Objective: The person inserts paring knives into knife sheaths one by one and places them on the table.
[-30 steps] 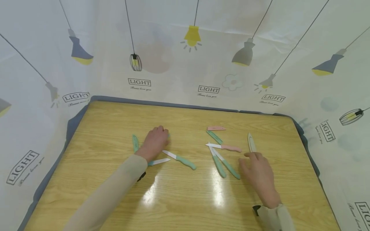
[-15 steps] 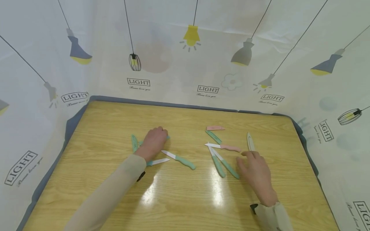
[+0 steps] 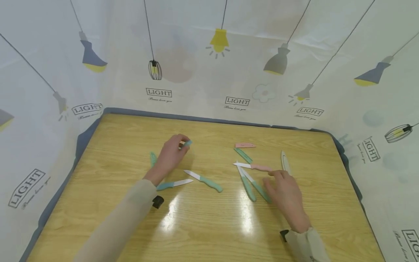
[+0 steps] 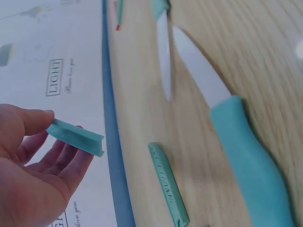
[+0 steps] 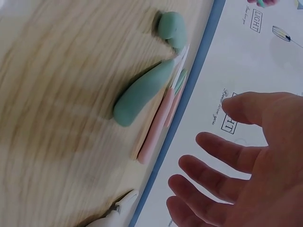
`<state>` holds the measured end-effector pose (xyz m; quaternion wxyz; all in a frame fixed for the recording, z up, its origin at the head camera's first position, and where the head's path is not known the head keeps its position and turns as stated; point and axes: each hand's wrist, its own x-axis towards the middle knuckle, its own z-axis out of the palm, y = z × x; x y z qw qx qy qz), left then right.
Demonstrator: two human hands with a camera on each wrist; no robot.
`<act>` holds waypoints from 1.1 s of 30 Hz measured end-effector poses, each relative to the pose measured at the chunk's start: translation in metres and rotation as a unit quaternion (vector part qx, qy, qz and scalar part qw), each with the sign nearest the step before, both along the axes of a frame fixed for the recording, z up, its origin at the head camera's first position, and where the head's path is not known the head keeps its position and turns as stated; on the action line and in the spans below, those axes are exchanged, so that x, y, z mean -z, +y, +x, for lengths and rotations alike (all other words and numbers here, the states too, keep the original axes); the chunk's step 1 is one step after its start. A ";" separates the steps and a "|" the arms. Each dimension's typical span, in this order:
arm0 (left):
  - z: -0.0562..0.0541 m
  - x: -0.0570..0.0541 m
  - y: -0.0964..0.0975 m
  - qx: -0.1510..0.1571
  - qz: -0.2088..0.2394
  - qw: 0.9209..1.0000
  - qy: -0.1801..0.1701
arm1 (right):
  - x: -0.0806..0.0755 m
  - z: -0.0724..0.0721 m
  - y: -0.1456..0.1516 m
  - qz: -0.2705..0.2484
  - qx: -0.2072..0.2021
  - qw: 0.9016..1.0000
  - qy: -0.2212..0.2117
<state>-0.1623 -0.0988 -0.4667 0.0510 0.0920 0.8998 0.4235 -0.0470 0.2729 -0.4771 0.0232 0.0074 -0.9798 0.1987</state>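
Note:
A teal blade sheath [image 4: 75,136] is pinched between the thumb and fingers of my left hand [image 3: 168,154], raised over the table. In the left wrist view its hollow side shows. Below that hand lie a teal-handled knife [image 3: 166,186] with a white blade, a green knife [image 3: 209,183] and a green sheath [image 3: 152,158], partly covered by the hand. My right hand [image 3: 285,193] hovers with relaxed fingers and holds nothing. Near it are a pink knife [image 3: 261,167], crossing the blades of two green knives [image 3: 247,188], and a long cream pointed object [image 3: 285,162], partly hidden.
A pink sheath [image 3: 244,145] and another green sheath [image 3: 243,155] lie farther back on the wooden table [image 3: 203,225]. A lamp-printed curtain [image 3: 196,83] surrounds the table's back and sides.
My left hand has picked the teal sheath up off the table, rising back and slightly left, which uncovers the teal knife's handle. My right hand has drifted slightly left.

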 end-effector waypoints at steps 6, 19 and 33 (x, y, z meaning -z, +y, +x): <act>0.011 -0.007 -0.013 -0.026 0.123 0.992 -0.015 | -0.002 -0.006 -0.015 -0.031 -0.015 0.999 0.002; 0.032 0.002 -0.057 -0.142 0.349 0.921 -0.097 | -0.003 -0.019 -0.081 -0.030 -0.129 0.988 0.077; 0.058 0.014 -0.094 -0.244 0.469 0.839 -0.126 | 0.008 -0.023 -0.186 0.014 -0.285 0.957 0.054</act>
